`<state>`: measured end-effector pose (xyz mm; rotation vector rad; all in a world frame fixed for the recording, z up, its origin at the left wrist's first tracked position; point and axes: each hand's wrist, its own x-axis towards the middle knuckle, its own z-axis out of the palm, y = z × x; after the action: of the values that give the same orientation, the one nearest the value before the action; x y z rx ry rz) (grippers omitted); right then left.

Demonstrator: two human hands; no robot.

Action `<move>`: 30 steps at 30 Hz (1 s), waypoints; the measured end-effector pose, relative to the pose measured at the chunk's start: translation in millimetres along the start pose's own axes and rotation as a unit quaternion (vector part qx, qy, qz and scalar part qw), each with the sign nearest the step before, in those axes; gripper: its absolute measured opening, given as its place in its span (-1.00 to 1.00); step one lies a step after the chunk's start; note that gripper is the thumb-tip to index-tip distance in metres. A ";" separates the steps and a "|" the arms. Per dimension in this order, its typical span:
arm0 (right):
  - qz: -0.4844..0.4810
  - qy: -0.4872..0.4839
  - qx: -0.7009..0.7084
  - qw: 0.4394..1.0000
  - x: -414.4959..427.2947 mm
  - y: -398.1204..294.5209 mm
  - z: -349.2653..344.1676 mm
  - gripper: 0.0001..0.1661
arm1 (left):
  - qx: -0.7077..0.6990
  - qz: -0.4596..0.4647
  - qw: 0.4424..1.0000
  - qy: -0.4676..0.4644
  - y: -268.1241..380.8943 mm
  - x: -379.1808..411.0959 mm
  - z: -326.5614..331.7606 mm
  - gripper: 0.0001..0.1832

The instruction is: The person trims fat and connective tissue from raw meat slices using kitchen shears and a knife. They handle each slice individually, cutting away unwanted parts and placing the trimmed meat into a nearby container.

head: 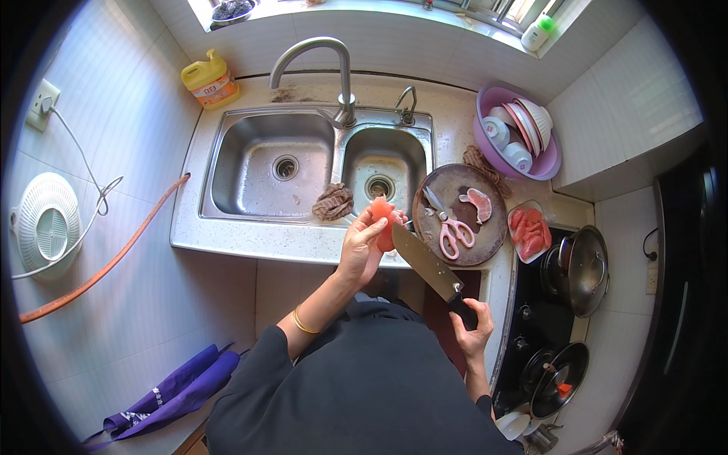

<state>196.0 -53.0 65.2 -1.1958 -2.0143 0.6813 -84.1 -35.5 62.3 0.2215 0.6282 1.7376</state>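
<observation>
Between the thumb and fingers of my left hand (364, 239) is a piece of peeled pink pomelo flesh (381, 211), held over the front edge of the small sink basin. My right hand (474, 331) grips the black handle of a kitchen knife (426, 261). The knife's broad blade points up and to the left, its tip close beside the fruit; whether it touches cannot be told. On the round wooden chopping board (424, 227) lie pink-handled scissors (452, 232), blades parted, and a pomelo segment (479, 205) with pale membrane. Peeled pieces fill a white dish (530, 257) to the right.
A double steel sink (250, 170) with a tap (346, 74) lies ahead. A brown cloth (334, 202) rests on its front rim. A purple basin (486, 102) of bowls stands back right. Pans (588, 273) sit on the black hob (540, 318). A yellow detergent bottle (211, 82) stands back left.
</observation>
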 end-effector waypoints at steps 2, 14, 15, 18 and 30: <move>0.003 0.001 0.001 1.000 -0.2 0.1 0.7 -0.57 | 0.002 0.001 1.000 -0.001 -0.3 0.2 0.4 -0.67; 0.083 -0.004 0.090 0.992 -12.6 8.3 17.7 -0.58 | -0.050 -0.031 0.998 -0.013 -0.9 -0.5 1.6 -0.66; 0.101 -0.005 0.107 0.989 -14.1 7.7 20.5 -0.59 | -0.052 -0.032 0.998 -0.014 -0.5 1.2 1.9 -0.66; 0.156 -0.019 0.184 0.970 -14.4 1.8 26.8 -0.61 | -0.065 -0.041 0.997 -0.006 0.0 5.3 -0.3 -0.67; 0.195 0.071 0.047 0.977 66.4 95.1 37.0 -0.69 | -0.106 -0.064 0.992 -0.003 -7.4 4.6 -12.2 -0.64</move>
<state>195.6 44.8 -7.3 -1.5535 -1.6247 0.8423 -84.8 -33.8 47.5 0.0370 0.4384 1.6637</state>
